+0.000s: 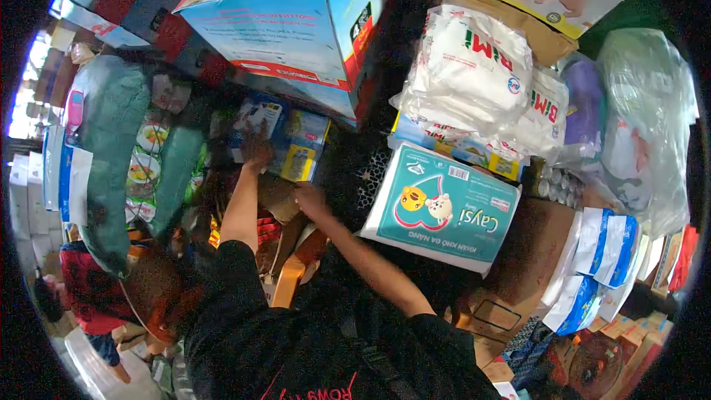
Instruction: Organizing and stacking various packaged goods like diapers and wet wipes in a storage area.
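Note:
My left hand (257,151) reaches into a dark gap among stacked goods, its fingers stretched out against a blue package (261,117). Beside that package lies a blue and yellow one (304,147). My right hand (311,200) is lower and to the right, its fingers closed at the edge of a brown cardboard flap (278,196). The shade blurs the fingertips of both hands.
A large light-blue and red carton (274,37) stands beyond my hands. To the right, a teal and white pack of dry wipes (444,207) lies below white plastic-wrapped packs (474,67). Green-wrapped bundles (111,155) stand left. An orange-yellow edge (288,281) shows below my hands.

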Tool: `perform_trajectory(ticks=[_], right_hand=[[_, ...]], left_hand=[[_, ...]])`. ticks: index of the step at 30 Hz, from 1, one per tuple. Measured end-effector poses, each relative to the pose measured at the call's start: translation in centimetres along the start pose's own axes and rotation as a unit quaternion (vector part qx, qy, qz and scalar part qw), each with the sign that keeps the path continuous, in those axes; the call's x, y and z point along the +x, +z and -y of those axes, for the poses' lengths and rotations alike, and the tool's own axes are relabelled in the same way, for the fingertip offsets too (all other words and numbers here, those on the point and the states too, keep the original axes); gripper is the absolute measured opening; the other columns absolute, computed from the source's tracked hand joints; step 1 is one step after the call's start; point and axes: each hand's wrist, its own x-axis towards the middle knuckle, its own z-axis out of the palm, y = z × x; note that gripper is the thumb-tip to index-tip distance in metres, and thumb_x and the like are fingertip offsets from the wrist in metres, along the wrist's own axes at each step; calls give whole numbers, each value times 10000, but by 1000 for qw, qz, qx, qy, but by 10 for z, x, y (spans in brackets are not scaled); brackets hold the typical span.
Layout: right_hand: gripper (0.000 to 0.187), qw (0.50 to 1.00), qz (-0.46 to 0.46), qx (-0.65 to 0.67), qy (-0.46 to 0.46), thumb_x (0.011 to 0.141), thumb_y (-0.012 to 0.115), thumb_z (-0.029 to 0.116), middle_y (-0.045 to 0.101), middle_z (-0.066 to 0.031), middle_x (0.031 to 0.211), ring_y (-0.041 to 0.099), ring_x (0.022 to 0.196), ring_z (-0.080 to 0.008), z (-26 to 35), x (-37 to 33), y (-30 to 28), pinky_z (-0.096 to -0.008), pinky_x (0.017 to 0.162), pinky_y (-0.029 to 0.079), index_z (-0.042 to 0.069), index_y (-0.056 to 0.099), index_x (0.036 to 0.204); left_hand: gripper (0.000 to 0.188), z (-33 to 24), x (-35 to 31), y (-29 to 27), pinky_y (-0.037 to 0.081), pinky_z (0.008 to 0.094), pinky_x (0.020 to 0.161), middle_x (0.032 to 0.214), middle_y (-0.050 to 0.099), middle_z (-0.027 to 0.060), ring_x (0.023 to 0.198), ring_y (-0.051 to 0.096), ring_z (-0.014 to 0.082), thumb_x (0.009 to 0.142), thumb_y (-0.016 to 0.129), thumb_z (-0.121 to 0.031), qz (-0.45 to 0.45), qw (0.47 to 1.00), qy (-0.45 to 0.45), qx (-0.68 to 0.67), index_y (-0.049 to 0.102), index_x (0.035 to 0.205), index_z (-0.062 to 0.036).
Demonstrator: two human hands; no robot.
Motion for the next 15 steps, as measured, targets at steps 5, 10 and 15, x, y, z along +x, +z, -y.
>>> perform_trajectory(ticks=[5,10,15], right_hand=[[579,973,-123,-133,-143,993,691,282,714,-288,1299,696,1203,-441,33,-45,9,-510,1047,553,-12,569,1477],[629,991,6,-39,-130,1012,667,308,628,-320,1426,605,1338,-413,114,-140,-3,-463,1148,478,-78,501,1479],[469,968,208,-49,-131,1051,697,321,776,-170,1124,754,1032,-232,177,-274,-90,-383,905,586,-8,641,1380]], left_hand=[[766,-78,-21,-61,449,528,1169,1720,337,292,1545,405,464,1061,655,-251,-116,991,23,-59,293,1721,-107],[391,-207,-69,-169,543,385,964,1318,675,164,1116,667,264,1100,592,-118,-185,881,63,-431,579,1475,-6],[135,-292,-117,-285,520,330,815,1053,640,112,831,620,175,1098,533,-62,-200,807,172,-528,641,1129,13]])
